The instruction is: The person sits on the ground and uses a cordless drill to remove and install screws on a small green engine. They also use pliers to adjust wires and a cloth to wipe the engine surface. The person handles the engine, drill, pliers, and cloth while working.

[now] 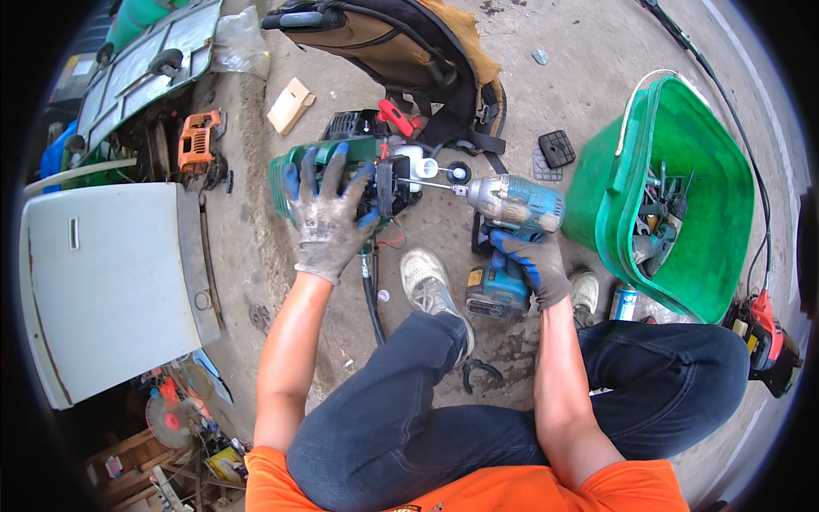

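My left hand (331, 212), in a grey glove with blue fingertips, lies over a small engine with a green housing (286, 183), fingers spread across it and steadying it. My right hand (536, 263), gloved alike, is closed round the handle of a teal cordless impact driver (516, 203). Its long thin bit (426, 183) points left and reaches the engine's right side, beside a white plastic part (411, 162). Whether the tip sits in a screw I cannot tell. The driver's battery (497, 292) hangs below my right hand.
A green bucket (589, 183) with tools in it stands at the right. Beyond the engine lies a brown-black backpack harness (375, 51). Also on the ground are a small box (291, 106), black grille covers (556, 149), pliers (482, 372) and an orange engine cover (199, 141). A white cabinet (115, 282) stands left.
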The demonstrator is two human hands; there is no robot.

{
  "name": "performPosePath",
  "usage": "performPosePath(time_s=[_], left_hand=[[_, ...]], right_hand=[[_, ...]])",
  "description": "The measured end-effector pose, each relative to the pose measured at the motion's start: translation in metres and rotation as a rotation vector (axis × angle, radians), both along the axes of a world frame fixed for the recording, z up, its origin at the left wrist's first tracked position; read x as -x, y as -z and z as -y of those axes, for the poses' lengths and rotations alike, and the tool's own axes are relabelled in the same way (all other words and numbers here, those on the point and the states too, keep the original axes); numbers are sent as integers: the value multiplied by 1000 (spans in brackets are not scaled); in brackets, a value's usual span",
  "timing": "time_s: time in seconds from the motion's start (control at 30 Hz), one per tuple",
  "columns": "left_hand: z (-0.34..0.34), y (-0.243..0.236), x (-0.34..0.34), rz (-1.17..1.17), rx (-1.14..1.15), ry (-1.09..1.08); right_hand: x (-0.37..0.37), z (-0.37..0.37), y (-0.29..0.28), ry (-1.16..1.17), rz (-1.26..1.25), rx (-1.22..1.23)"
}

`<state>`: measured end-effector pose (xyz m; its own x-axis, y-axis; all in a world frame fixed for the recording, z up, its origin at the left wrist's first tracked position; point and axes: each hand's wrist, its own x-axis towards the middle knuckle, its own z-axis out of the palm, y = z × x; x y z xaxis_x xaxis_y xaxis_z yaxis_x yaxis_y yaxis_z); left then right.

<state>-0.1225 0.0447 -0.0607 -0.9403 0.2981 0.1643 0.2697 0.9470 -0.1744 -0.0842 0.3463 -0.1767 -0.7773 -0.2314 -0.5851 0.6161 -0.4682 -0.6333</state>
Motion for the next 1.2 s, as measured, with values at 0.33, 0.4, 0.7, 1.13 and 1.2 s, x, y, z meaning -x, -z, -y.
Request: performPosePath(time_s=[0.33,0.4,0.7,1.13,1.2], left_hand=[[4,6,1,-19,-33,8],[2,2,0,9,-24,-15],[1,3,0,-50,-52,18],[1,5,-2,-42,-61,3],[2,5,-2,-38,-64,10]], right_hand=[[0,-1,16,-61,-74,-4],[2,0,8,-61,-82,10],[23,-10,-14,-58,-66,-4],[26,-9,-13,-90,-85,-23],[27,-8,-15,-103,-79,-30]])
